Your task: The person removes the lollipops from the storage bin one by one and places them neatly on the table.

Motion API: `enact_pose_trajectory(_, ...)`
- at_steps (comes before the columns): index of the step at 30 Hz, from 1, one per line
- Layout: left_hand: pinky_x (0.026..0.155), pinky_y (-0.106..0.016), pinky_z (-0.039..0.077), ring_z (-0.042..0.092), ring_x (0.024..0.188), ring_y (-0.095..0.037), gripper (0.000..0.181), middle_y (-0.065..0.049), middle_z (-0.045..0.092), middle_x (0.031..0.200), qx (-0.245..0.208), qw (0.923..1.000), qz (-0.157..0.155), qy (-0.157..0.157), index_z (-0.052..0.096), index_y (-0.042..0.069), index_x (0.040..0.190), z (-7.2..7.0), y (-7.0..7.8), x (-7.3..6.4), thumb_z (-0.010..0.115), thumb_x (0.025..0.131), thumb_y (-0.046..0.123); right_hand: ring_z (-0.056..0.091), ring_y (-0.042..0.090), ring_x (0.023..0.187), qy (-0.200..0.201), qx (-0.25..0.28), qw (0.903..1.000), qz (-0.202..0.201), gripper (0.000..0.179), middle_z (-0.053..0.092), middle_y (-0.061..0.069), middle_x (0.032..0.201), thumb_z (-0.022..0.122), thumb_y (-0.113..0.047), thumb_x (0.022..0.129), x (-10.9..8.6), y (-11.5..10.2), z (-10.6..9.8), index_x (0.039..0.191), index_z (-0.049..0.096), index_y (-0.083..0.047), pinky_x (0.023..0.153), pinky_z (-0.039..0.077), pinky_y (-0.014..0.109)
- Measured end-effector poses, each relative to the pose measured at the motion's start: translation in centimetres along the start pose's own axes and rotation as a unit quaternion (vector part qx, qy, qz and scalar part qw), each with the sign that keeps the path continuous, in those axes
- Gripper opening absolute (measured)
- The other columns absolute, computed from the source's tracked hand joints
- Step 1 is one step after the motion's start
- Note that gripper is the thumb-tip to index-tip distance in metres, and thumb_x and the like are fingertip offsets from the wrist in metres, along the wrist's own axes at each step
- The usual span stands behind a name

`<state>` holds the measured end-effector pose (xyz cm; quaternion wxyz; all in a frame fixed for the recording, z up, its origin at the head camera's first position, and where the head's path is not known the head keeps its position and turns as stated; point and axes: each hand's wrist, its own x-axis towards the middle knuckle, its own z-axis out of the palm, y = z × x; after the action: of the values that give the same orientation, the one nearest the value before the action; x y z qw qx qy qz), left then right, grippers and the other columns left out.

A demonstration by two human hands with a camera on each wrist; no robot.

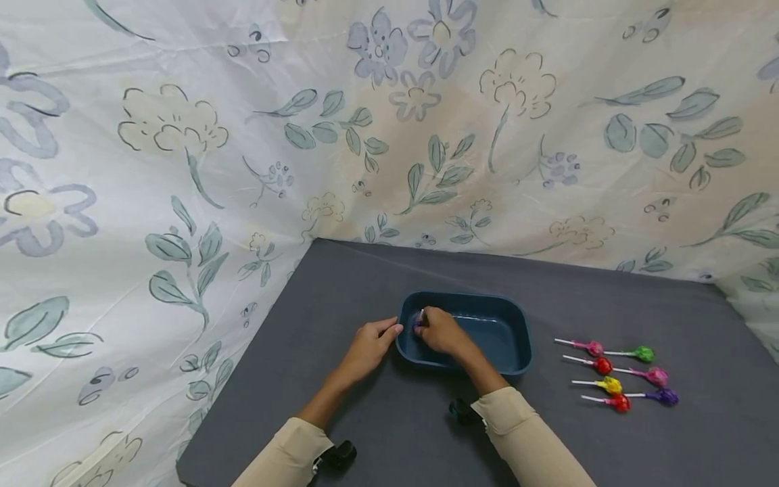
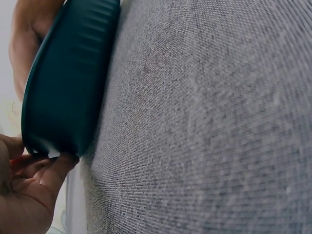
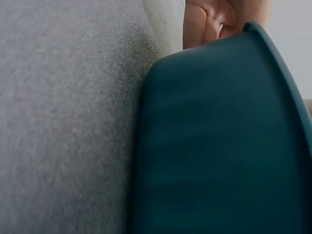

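My left hand point(image 1: 368, 348) holds the left end of a dark blue-green plastic tray point(image 1: 493, 303), thumb at the rim and fingers against the outer wall. In the left wrist view, the fingertips point(image 2: 66, 158) meet the lower part of that wall. Inside the tray's left end, my right hand point(image 1: 443, 331) pinches a purple lollipop point(image 1: 417, 327), its white stick poking up beside the fingers. The lollipop is mostly covered by the hand. In the right wrist view, the tray's wall point(image 3: 219, 136) hides the right hand's fingers.
Right of the tray, several wrapped lollipops lie in two columns on the grey cloth-covered table point(image 1: 353, 277). They include a green lollipop point(image 1: 644, 354), a yellow lollipop point(image 1: 610, 385) and another purple lollipop point(image 1: 666, 397). A floral curtain point(image 1: 389, 182) borders the table's back and left.
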<state>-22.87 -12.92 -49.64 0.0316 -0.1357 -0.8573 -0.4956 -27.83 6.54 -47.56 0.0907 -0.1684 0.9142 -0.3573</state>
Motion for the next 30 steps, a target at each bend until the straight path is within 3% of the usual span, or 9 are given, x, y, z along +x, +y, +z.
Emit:
enact_pose_trajectory(7,0.114,-0.052,0.048,0.061,0.136,-0.032,0.043,-0.019,0.067,0.141,0.001,1.0,-0.001,-0.002,0.064,-0.004,0.143,-0.2,0.3,0.0,0.058,0.111,0.025,0.068,0.021,0.087,0.049,0.065,0.9967,0.006,0.019,0.074,0.012,0.103,0.071,-0.005,0.099,-1.4,0.1,-0.9,0.117,0.071,0.003,0.077,0.058,0.039)
enact_pose_trajectory(12,0.113,-0.053,0.048,0.062,0.135,-0.033,0.042,-0.019,0.067,0.14,-0.002,1.0,0.002,-0.003,0.065,-0.003,0.142,-0.2,0.3,0.0,0.057,0.112,0.025,0.065,0.021,0.088,0.075,0.069,0.9947,0.009,0.022,0.072,0.01,0.101,0.076,-0.011,0.098,-2.3,0.3,-1.7,0.116,0.073,0.001,0.078,0.057,0.04)
enact_pose_trajectory(18,0.113,-0.053,0.048,0.062,0.134,-0.032,0.042,-0.018,0.068,0.139,0.0,1.0,-0.001,0.003,0.065,-0.002,0.142,-0.3,0.3,-0.2,0.059,0.111,0.026,0.076,0.023,0.09,0.1,0.117,0.988,0.016,0.024,0.076,0.011,0.104,0.079,-0.01,0.095,-3.5,0.7,-2.5,0.117,0.073,-0.002,0.081,0.063,0.043)
enact_pose_trajectory(23,0.114,-0.053,0.048,0.062,0.135,-0.033,0.042,-0.018,0.068,0.14,0.006,1.0,-0.002,0.003,0.065,-0.002,0.142,-0.4,0.3,-0.3,0.059,0.111,0.026,0.079,0.023,0.089,0.105,0.134,0.9851,0.027,0.028,0.079,0.01,0.106,0.08,-0.013,0.095,-4.3,1.1,-3.1,0.122,0.075,-0.004,0.081,0.063,0.044)
enact_pose_trajectory(30,0.114,-0.054,0.048,0.061,0.136,-0.034,0.043,-0.019,0.067,0.14,0.01,0.9999,-0.003,-0.002,0.064,-0.003,0.142,-0.5,0.3,-0.5,0.059,0.111,0.025,0.079,0.021,0.088,0.095,0.149,0.9831,0.046,0.031,0.079,0.011,0.109,0.069,-0.017,0.103,-5.8,1.4,-3.7,0.131,0.072,-0.004,0.086,0.061,0.046)
